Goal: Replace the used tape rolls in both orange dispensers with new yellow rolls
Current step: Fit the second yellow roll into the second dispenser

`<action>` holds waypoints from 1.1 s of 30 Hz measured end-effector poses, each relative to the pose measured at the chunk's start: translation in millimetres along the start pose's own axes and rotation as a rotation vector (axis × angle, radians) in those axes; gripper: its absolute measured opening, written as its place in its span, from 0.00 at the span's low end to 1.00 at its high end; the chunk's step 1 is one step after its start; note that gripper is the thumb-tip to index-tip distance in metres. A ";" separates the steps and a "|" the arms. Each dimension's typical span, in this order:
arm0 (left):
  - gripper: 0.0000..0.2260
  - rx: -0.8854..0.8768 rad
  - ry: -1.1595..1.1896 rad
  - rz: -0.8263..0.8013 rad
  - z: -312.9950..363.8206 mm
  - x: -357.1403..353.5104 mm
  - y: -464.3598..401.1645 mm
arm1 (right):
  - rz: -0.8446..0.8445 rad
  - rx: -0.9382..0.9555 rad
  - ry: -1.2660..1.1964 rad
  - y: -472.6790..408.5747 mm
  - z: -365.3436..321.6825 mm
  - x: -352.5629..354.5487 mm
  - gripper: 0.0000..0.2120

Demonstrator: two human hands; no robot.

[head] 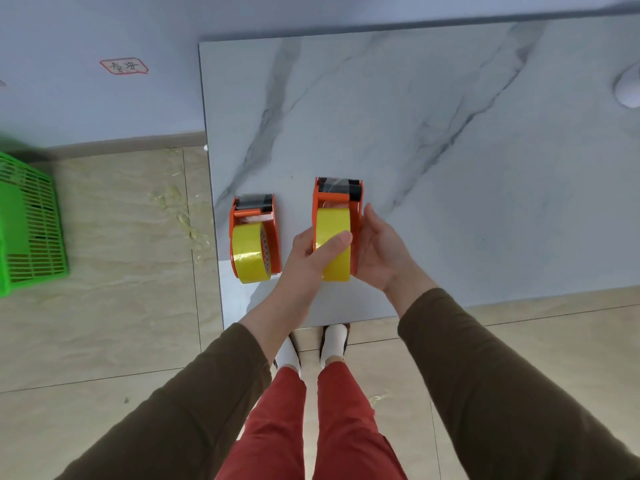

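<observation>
Glossy yellow tape [334, 244] – orange plastic dispenser [320, 199] – smooth marble-look tabletop [450, 168]

red-bordered wall label [124, 66], handwriting illegible

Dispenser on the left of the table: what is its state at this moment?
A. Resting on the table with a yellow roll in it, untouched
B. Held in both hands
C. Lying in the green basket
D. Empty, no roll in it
A. The left dispenser sits alone on the table with a yellow roll in it, while the left hand and right hand hold the other dispenser.
</observation>
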State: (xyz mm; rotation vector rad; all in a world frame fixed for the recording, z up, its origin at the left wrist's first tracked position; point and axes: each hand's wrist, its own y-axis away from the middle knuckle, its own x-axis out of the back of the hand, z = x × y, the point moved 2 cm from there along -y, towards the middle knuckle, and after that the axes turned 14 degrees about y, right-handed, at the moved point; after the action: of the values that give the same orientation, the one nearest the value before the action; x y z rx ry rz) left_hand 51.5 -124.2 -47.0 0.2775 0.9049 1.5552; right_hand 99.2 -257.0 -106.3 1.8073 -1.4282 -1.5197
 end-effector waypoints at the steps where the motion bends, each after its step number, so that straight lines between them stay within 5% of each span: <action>1: 0.22 0.014 0.003 0.011 -2.0 0.1 -1.6 | 0.025 -0.006 -0.008 -3.7 7.0 -1.5 0.30; 16: 0.27 0.157 0.132 0.202 -18.0 13.6 -43.0 | 0.351 -0.176 0.176 -52.3 24.0 -4.2 0.24; 21: 0.27 0.182 0.102 0.158 -12.3 16.9 -48.6 | 0.681 -0.046 0.879 -35.3 8.5 0.8 0.27; 24: 0.26 0.178 0.096 0.161 -11.9 16.4 -48.3 | 0.792 0.195 1.019 -20.4 7.0 -0.5 0.26; 28: 0.32 0.134 0.107 0.175 -17.2 13.7 -47.4 | 0.716 0.424 0.884 0.3 12.3 -25.6 0.21; 33: 0.54 0.126 -0.091 0.266 -22.8 16.1 -45.7 | 0.530 0.379 0.717 11.3 28.5 -34.2 0.18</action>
State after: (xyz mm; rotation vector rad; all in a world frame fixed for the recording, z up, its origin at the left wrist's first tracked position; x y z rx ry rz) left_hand 66.8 -120.8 -98.2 0.5735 0.9232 1.7161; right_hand 72.3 -223.6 -89.9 1.7001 -1.6636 -0.2984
